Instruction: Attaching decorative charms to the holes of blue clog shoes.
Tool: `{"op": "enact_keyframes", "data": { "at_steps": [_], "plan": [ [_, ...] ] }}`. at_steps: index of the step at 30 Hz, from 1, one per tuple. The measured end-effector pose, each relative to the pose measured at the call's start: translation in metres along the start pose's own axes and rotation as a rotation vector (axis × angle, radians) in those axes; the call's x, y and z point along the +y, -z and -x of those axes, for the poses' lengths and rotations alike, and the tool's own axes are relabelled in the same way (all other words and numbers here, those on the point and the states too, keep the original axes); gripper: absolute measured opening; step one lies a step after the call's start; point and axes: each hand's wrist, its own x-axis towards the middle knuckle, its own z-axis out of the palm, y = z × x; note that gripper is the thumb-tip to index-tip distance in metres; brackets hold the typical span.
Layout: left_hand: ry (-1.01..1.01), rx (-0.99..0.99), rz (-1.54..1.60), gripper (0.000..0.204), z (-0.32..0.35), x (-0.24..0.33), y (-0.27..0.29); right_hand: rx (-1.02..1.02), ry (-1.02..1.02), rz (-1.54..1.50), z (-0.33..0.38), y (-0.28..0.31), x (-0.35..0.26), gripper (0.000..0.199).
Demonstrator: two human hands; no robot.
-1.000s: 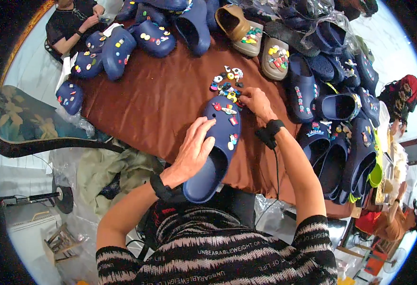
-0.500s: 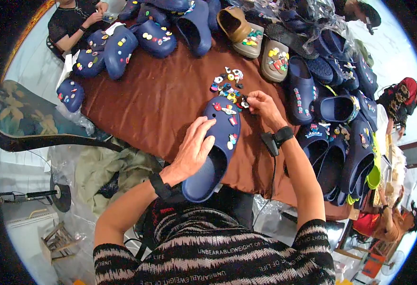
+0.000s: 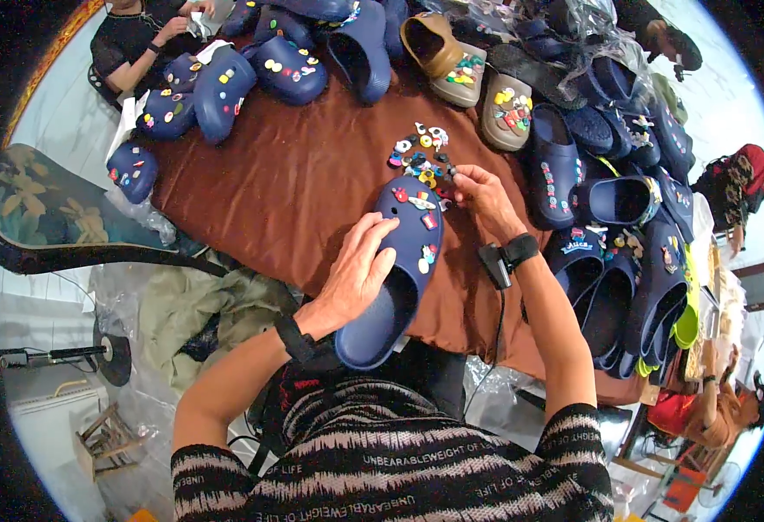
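A navy blue foam clog [image 3: 410, 248] points away from me at the table's near edge, several small colourful charms fixed on its upper. My left hand [image 3: 356, 271] lies over the clog's left side and grips it, fingers across the upper beside an open hole. Just right of the toe, my right hand [image 3: 486, 198] pinches a small dark shoe charm at its fingertips, mostly hidden by the fingers. A loose pile of charms [image 3: 419, 162] lies on the brown cloth beyond the toe, close to those fingertips.
Brown cloth [image 3: 260, 191] covers the table. Decorated navy clogs [image 3: 291, 70] line the far edge, and more clogs [image 3: 554, 165] crowd the right side. A brown clog [image 3: 508, 113] stands beyond the charms. A cable hangs from the black device [image 3: 495, 265] at my right wrist.
My right hand has shifted slightly away from me along the charm pile, fingertips still pinched. A white charm now shows below them. My left hand and the clog have hardly moved.
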Motion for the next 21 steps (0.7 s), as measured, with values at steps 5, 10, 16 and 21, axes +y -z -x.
{"op": "enact_keyframes", "data": {
  "at_steps": [5, 10, 16, 21],
  "plan": [
    [0.011, 0.012, 0.018, 0.048, 0.0, 0.004, 0.002, -0.096, 0.071, 0.15, 0.008, -0.021, -0.016, 0.014],
    [0.003, 0.041, 0.049, 0.054, -0.001, 0.007, 0.0, -0.115, 0.357, 0.578, 0.026, -0.051, -0.033, 0.015],
    [0.005, 0.049, 0.043, 0.056, 0.0, 0.003, 0.0, -0.091, 0.716, 1.086, 0.046, -0.09, -0.039, 0.017],
    [-0.009, 0.06, 0.028, 0.056, 0.001, -0.001, -0.003, -0.142, 0.871, 1.383, 0.052, -0.103, -0.034, 0.006]
  ]
}}
